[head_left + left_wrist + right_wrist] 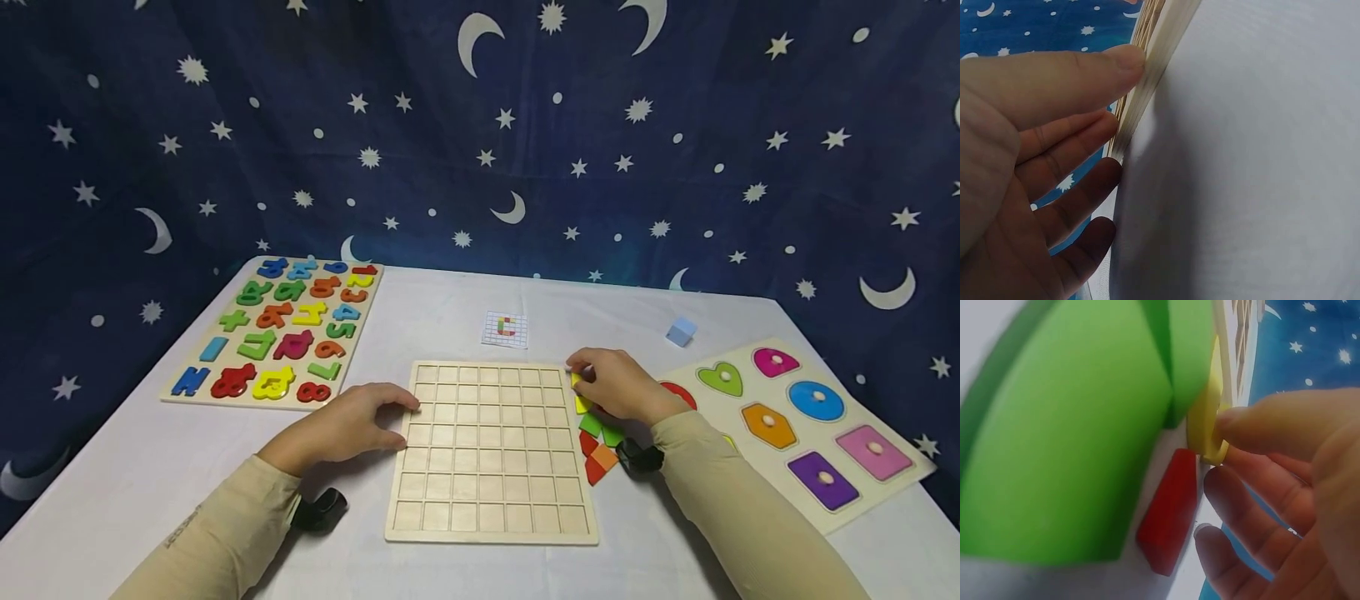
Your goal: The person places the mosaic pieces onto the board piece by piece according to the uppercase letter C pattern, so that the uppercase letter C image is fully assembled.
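A square wooden grid board (491,450) lies in the middle of the table in the head view, no tiles in its cells. My left hand (356,427) is at its left edge; in the left wrist view the thumb (1125,62) touches the rim and the fingers are extended. Beside the board's upper right corner, my right hand (618,385) pinches a yellow tile (1221,434) between thumb and fingers. Another yellow tile (582,405) lies close below it. Green tiles (591,425), red tiles (594,472) and an orange tile (604,457) lie along the board's right side.
Behind the board lies a small pattern card (505,330) with a coloured shape on a grid. A letter-and-number puzzle board (300,333) is at left, a shape puzzle with knobs (810,442) at right. A light blue cube (681,332) sits at the back right.
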A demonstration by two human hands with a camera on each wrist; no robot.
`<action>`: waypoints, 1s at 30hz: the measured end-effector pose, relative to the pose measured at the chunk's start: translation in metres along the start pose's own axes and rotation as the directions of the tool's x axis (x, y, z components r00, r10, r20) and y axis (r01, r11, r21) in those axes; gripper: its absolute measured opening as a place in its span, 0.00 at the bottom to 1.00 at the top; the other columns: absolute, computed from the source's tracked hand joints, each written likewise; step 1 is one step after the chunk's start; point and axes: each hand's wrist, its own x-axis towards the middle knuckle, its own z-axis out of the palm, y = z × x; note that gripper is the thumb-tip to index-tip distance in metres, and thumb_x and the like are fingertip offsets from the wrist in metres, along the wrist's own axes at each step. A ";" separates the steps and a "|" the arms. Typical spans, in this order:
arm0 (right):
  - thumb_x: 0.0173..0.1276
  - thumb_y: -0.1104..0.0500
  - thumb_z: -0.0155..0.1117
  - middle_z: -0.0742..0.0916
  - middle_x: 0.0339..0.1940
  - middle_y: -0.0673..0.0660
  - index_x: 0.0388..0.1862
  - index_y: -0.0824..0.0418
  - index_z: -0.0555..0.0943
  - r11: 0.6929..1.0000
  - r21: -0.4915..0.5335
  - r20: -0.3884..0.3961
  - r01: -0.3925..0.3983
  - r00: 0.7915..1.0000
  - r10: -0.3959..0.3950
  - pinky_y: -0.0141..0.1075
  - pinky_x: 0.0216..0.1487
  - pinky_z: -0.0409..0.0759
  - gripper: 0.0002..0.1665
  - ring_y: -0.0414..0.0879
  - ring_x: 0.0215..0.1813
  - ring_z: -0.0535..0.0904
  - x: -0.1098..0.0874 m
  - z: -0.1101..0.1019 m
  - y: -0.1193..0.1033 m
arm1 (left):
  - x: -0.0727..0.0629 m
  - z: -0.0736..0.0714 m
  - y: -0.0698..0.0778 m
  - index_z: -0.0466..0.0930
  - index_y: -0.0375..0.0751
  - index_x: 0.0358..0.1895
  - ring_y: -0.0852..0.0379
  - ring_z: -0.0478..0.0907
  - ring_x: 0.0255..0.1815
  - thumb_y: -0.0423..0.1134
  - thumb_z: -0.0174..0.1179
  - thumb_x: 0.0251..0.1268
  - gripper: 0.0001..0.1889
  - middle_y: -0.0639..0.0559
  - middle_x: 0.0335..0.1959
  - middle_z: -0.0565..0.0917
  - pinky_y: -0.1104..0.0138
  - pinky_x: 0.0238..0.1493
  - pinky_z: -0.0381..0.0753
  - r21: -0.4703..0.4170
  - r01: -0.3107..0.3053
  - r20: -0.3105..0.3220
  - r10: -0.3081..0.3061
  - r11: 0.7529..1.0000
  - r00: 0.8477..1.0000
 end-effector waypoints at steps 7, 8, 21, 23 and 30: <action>0.70 0.62 0.64 0.84 0.47 0.59 0.60 0.63 0.79 0.999 0.044 -0.014 -0.001 1.000 0.002 0.35 0.37 0.84 0.20 0.51 0.43 0.78 -0.003 -0.001 0.001 | 0.001 -0.001 0.002 0.82 0.44 0.56 0.43 0.70 0.67 0.35 0.76 0.54 0.24 0.47 0.60 0.79 0.47 0.69 0.66 -0.007 0.005 0.011 -0.005 1.000 1.000; 0.70 0.62 0.63 0.84 0.46 0.58 0.60 0.63 0.78 0.999 0.051 -0.016 0.000 1.000 0.001 0.34 0.35 0.83 0.20 0.51 0.42 0.78 -0.003 -0.001 0.000 | 0.001 -0.001 0.002 0.82 0.44 0.56 0.43 0.70 0.67 0.35 0.76 0.54 0.24 0.47 0.60 0.79 0.47 0.69 0.66 -0.006 0.004 0.010 -0.004 1.000 1.000; 0.69 0.63 0.63 0.84 0.50 0.57 0.61 0.64 0.78 0.996 0.081 -0.024 0.033 0.999 -0.031 0.35 0.36 0.84 0.21 0.51 0.45 0.78 -0.007 -0.004 -0.015 | 0.001 0.000 0.001 0.82 0.45 0.56 0.43 0.70 0.67 0.35 0.76 0.54 0.24 0.47 0.61 0.79 0.47 0.70 0.65 -0.006 0.015 0.007 -0.015 1.000 1.000; 0.69 0.63 0.64 0.84 0.50 0.57 0.61 0.64 0.78 0.997 0.066 -0.028 0.043 0.999 -0.041 0.35 0.39 0.83 0.21 0.50 0.46 0.79 -0.007 -0.003 -0.017 | 0.001 0.001 0.001 0.82 0.45 0.56 0.43 0.70 0.67 0.35 0.76 0.54 0.24 0.48 0.60 0.79 0.47 0.70 0.65 -0.006 0.011 0.005 -0.011 1.000 1.000; 0.69 0.62 0.64 0.84 0.48 0.56 0.59 0.65 0.79 0.994 0.062 -0.028 0.093 0.995 -0.091 0.36 0.40 0.83 0.20 0.49 0.46 0.79 -0.007 -0.002 -0.025 | -0.001 0.000 0.000 0.82 0.45 0.55 0.43 0.70 0.67 0.35 0.76 0.53 0.24 0.48 0.60 0.79 0.47 0.70 0.65 -0.004 0.010 -0.001 -0.010 1.000 1.000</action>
